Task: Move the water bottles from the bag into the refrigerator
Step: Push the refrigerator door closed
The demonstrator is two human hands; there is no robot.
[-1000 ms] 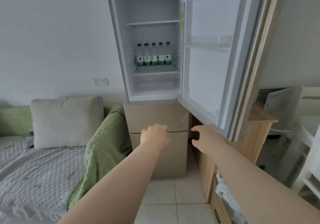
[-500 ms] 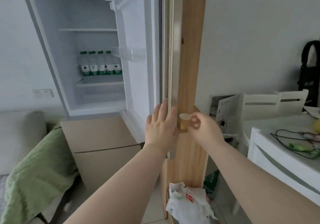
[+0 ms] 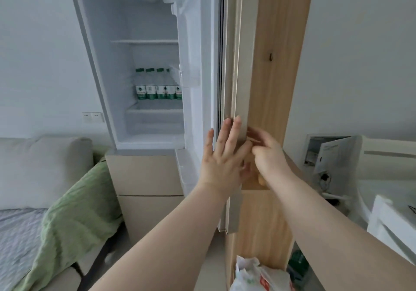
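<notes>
Two hands sit at centre frame, both up against the edge of the open refrigerator door (image 3: 227,65). My left hand (image 3: 221,155) is flat and spread, fingers (image 3: 234,133) straight and pointing up, palm pressed to the door's edge with nothing held. My right hand (image 3: 267,153) is just beside it on the right, fingers curled in toward the thumb against the wooden panel (image 3: 279,65); I cannot tell whether they pinch anything. The water bottles (image 3: 157,84) stand upright in a row on a shelf inside the refrigerator (image 3: 144,32), up and left of my hands and well apart from either set of fingers. Partly cut off at the bottom edge, right of centre, lies a white plastic bag (image 3: 254,275), below both forearms and untouched.
</notes>
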